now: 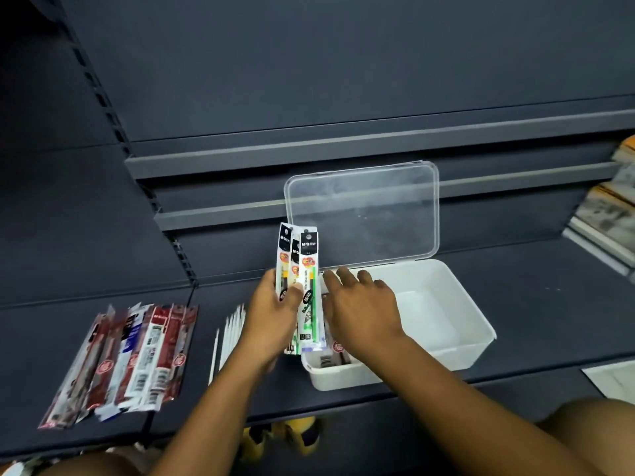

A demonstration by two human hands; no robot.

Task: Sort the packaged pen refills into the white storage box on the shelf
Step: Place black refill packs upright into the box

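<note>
A white storage box (457, 317) stands on the dark shelf, its clear lid (364, 211) raised behind it. My left hand (271, 314) grips a fanned bunch of white refill packets (309, 269), held upright at the box's left end. Over that same end my right hand (360, 307) reaches with fingers spread, covering a few packets (338, 348) that lie inside the box. A spread of red, white and blue refill packets (137, 355) lies on the shelf to the left. Thin white packets (230, 334) stand on edge just left of my left wrist.
The shelf's front edge (378, 396) runs just below the box. Stacked booklets (608, 214) sit on the right-hand shelves. Empty dark shelves rise behind the box. A pale tile floor patch (615, 379) shows at lower right.
</note>
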